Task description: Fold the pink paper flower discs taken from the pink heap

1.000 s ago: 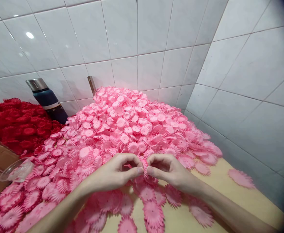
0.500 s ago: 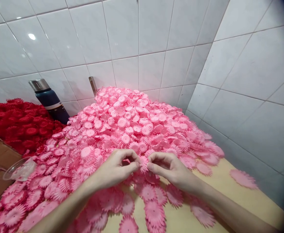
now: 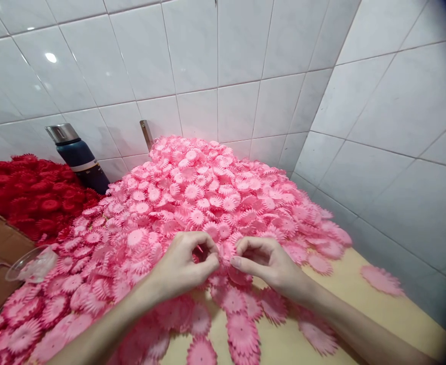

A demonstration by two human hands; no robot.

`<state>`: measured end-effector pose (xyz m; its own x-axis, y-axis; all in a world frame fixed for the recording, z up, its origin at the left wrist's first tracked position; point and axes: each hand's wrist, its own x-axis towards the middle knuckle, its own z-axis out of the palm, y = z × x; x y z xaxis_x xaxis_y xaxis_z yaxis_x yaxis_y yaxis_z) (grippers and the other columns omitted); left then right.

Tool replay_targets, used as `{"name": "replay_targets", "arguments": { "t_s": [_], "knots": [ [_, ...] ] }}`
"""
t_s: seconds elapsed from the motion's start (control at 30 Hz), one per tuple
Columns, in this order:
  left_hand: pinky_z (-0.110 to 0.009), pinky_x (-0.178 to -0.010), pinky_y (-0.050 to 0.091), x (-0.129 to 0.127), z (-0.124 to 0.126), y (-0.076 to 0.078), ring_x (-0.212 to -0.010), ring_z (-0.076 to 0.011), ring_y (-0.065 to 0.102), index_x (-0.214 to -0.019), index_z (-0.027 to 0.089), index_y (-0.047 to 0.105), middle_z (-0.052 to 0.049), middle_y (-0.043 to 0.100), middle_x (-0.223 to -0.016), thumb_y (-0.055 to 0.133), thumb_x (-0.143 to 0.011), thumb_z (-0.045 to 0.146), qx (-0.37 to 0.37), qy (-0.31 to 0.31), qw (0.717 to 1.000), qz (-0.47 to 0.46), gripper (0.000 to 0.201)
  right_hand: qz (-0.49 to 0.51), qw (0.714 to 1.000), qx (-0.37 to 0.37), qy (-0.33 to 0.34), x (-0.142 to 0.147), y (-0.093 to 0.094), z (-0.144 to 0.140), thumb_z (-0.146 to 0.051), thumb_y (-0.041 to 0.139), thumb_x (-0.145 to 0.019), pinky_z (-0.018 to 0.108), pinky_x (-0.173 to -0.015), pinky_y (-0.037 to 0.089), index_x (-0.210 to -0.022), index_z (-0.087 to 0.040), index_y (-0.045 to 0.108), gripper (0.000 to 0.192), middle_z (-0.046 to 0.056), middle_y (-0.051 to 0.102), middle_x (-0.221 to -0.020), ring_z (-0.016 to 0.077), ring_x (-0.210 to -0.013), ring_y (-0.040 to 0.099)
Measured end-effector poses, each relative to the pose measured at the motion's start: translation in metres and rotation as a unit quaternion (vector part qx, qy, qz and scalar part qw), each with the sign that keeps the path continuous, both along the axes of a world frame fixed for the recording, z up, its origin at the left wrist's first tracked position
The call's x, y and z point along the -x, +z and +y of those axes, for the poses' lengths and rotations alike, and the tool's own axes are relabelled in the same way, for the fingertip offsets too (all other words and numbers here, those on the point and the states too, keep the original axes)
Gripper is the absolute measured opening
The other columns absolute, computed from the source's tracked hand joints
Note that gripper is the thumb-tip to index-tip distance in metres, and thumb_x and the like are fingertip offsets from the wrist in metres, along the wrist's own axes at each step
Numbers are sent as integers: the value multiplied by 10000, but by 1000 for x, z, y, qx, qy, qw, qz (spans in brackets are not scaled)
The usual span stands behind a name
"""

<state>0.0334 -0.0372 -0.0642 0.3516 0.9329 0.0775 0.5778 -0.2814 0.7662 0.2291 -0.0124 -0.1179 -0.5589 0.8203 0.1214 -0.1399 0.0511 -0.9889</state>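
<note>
A pink flower piece sits pinched between left hand and right hand.

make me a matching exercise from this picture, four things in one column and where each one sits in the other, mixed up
Things:
1. red flower heap
2. blue flask
3. lone pink flower
4. clear plastic cup

Places:
A. alone on the bare wood, far right
B. far left, behind the cardboard
C. left edge of the pink heap
D. upright against the tiled wall

Pairs: 1-B, 2-D, 3-A, 4-C

red flower pile left | dark flask against tiled wall | clear plastic cup far left
</note>
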Motion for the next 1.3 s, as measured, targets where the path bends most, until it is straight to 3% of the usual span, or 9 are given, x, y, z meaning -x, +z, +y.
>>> {"name": "replay_targets", "arguments": {
  "t_s": [0.2, 0.37, 0.43, 0.5, 0.6, 1.0, 1.3],
  "knots": [
    [-259, -595, 441, 18, 12, -2, -601, -138, 572, -660, 142, 598, -19, 634, -648, 505, -758, 103, -142, 119, 980, 77, 139, 35, 998, 23, -46, -5, -6, 5, -290, 715, -803, 226, -556, 370, -674, -170, 568, 230, -32, 540, -646, 90, -591, 462],
    [-277, -671, 482, 21, 12, -2, -719, -153, 607, -984, 126, 649, -57, 671, -870, 556, -827, 156, -195, 143, 968, 67, 185, -2, 999, 10, -34, -2, -2, 3, -323, 696, -828, 231, -597, 404, -759, -172, 632, 178, -12, 597, -709, 99, -629, 514],
    [-264, -654, 480, 14, 8, -1, -718, -145, 603, -987, 133, 641, -49, 666, -862, 577, -859, 206, -170, 100, 979, 44, 161, -11, 1000, -2, -20, -1, -1, 2, -331, 683, -841, 228, -604, 408, -777, -174, 645, 174, -12, 598, -722, 97, -637, 515],
    [-246, -613, 460, 6, 3, -1, -663, -130, 586, -851, 142, 652, -25, 655, -765, 593, -874, 248, -116, 29, 992, 25, 123, -16, 1000, -8, -11, -1, -1, 2, -334, 682, -843, 225, -607, 407, -782, -174, 648, 175, -17, 583, -717, 96, -643, 505],
    [-235, -570, 425, -3, -2, -3, -595, -111, 546, -729, 139, 651, -6, 626, -667, 621, -873, 303, -54, -27, 998, 14, 220, -23, 1000, -11, -7, 0, -1, 1, -334, 701, -825, 228, -619, 409, -779, -170, 643, 181, -16, 573, -730, 104, -671, 507],
    [-260, -663, 467, 2, 1, 0, -731, -149, 616, -871, 148, 714, -46, 712, -834, 584, -890, 295, 65, -26, 997, -44, 198, -30, 999, -15, 3, 0, 1, 0, -312, 710, -820, 230, -586, 404, -771, -170, 646, 163, -25, 555, -695, 98, -632, 485],
    [-239, -518, 372, -8, -1, -11, -546, -120, 506, -679, 110, 681, -31, 622, -595, 612, -834, 468, 79, 44, 996, -25, 396, -62, 997, -52, 11, 3, 0, -7, -281, 642, -871, 312, -779, 500, -884, -180, 699, 116, 46, 694, -879, 169, -836, 629]
  ]
}}
